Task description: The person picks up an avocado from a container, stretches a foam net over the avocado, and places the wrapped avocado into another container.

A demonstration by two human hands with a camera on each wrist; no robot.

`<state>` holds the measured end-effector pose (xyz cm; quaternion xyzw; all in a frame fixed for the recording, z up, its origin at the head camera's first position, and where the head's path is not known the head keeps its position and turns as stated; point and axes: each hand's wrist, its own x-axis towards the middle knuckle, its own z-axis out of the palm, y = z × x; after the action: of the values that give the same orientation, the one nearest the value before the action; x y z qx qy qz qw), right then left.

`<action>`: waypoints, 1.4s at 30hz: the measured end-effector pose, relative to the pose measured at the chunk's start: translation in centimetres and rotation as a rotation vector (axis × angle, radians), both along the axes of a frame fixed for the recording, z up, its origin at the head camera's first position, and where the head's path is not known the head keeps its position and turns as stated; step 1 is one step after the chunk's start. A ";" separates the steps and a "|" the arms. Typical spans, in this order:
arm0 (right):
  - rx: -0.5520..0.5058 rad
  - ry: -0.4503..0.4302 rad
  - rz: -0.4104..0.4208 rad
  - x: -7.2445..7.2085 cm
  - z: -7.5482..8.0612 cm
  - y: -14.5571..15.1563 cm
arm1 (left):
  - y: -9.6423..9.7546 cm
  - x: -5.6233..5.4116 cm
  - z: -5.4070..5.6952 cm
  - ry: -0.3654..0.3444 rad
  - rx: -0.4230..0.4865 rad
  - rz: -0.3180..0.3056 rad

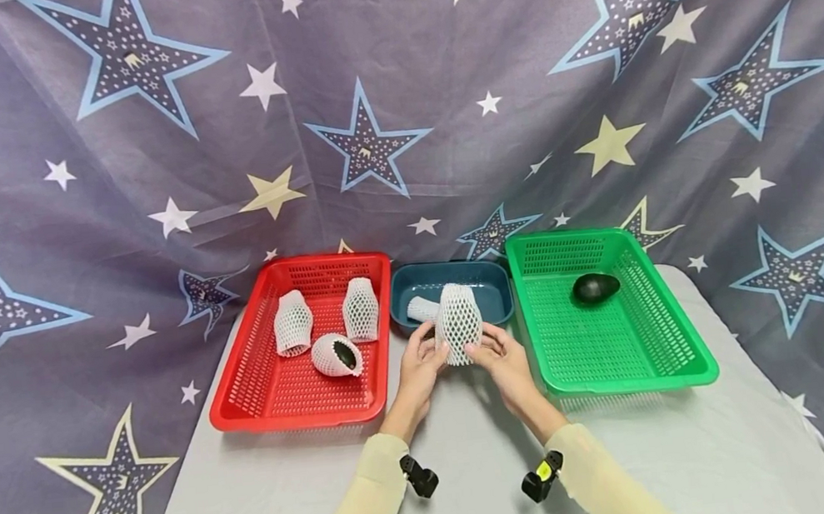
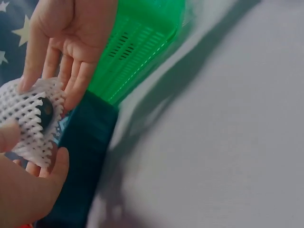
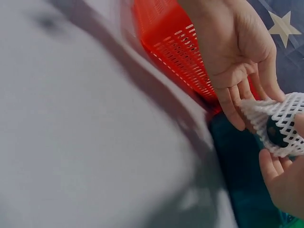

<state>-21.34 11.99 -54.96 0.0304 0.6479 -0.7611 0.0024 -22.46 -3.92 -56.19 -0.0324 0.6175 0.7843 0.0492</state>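
grey tabletop (image 1: 271,498), starry curtain (image 1: 447,161) behind, foam net (image 1: 458,323) held above

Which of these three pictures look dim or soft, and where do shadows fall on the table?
Head view: brightest and crispest, the mesh of the held foam net readable; left wrist view: dimmer and softer, a long blurry shadow crossing the table; right wrist view: also dim, with a similar soft-edged diagonal shadow.

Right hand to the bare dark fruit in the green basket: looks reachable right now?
Likely yes: the green basket is open-topped and nothing covers the dark fruit. But the right hand is helping hold the netted fruit, so it would have to let go first.
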 end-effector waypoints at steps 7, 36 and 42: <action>0.001 0.091 -0.027 0.1 1.1 -0.3 | 0.0 -0.1 1.1 -0.022 0.014 -0.006; 0.059 0.211 0.008 0.3 3.3 -1.3 | -1.6 0.1 4.2 -0.001 -0.130 -0.027; 0.047 0.243 0.049 0.0 4.7 -2.3 | -3.1 -0.2 6.4 0.016 -0.185 -0.028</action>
<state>-21.38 9.66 -50.30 -0.0778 0.6615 -0.7436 -0.0582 -22.66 -7.03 -49.77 -0.0219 0.6880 0.7235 0.0520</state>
